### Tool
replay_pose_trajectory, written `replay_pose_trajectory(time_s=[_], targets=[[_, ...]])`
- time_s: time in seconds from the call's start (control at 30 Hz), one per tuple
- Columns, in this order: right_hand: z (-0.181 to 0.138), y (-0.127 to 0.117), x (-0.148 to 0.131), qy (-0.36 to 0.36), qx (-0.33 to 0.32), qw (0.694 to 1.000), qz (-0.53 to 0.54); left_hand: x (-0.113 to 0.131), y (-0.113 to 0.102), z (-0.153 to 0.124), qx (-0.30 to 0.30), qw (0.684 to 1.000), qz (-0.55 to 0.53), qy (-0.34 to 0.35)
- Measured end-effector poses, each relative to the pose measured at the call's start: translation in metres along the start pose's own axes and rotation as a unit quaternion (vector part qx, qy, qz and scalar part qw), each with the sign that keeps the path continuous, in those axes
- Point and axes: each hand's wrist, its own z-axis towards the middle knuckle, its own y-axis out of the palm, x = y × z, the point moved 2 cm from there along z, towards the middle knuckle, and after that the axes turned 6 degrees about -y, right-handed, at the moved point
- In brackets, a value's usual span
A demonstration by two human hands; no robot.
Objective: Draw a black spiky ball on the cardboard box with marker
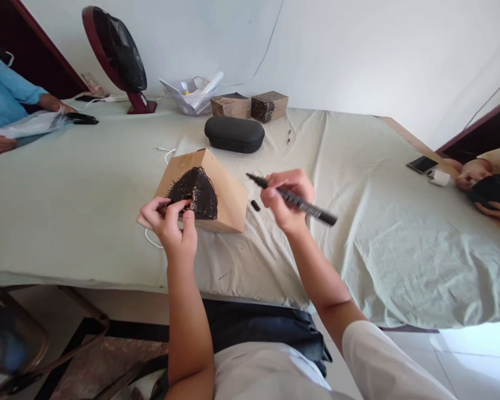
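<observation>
A cardboard box sits tilted on the table, with dense black ink scribbled over one corner and a rough torn-looking spot in the inked patch. My left hand has its fingers curled against that blackened corner, gripping the box there; what lies under the fingertips is partly hidden. To the right of the box, my right hand holds a black marker pen in the air. The pen's uncapped tip points left toward the box without touching it. A small black cap lies on the cloth between box and hand.
Behind the box is a black zip case, then two cardboard pieces with black marks, a plastic basket and a fan. Other people sit at both ends; a phone lies at right. Pale cloth covers the table.
</observation>
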Motion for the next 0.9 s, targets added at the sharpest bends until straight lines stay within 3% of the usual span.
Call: replay_pose_trajectory(time_s=[0.13,0.3,0.53,0.9], targets=[[-0.029,0.039,-0.016,-0.213,-0.118,0.966,-0.084,0.001,-0.005,0.003,-0.012,0.999,0.025,-0.021],[-0.067,0.066,0.008,-0.293,-0.224,0.917,-0.155,0.006,-0.010,0.007,-0.042,0.998,0.041,-0.034],[-0.085,0.076,0.018,-0.303,-0.287,0.887,-0.197,0.008,-0.013,0.010,-0.067,0.996,0.041,-0.041],[-0.087,0.076,0.021,-0.273,-0.281,0.883,-0.259,0.012,-0.011,0.012,-0.076,0.994,0.038,-0.067]])
